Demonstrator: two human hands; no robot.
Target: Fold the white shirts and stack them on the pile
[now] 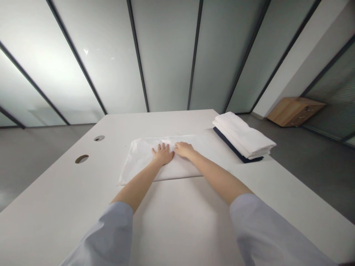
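A white cloth [141, 157] lies folded into a wide rectangle on the white table, with light wrinkles on top. My left hand [164, 154] rests flat on its middle, palm down, fingers spread. Right beside it, my right hand [184, 149] is on the same cloth with its fingers bent together and pointing left, closed on a bit of the fabric. The fingertips of the right hand are partly hidden. The cloth's near edge runs under both forearms.
At the table's right edge, a stack of folded white cloths [244, 135] lies on a dark folded cloth [229, 145]. Two round holes pierce the white table [177, 221] on the left. Beyond stand frosted glass panels [166, 55] and a wooden cabinet [291, 111] on the floor.
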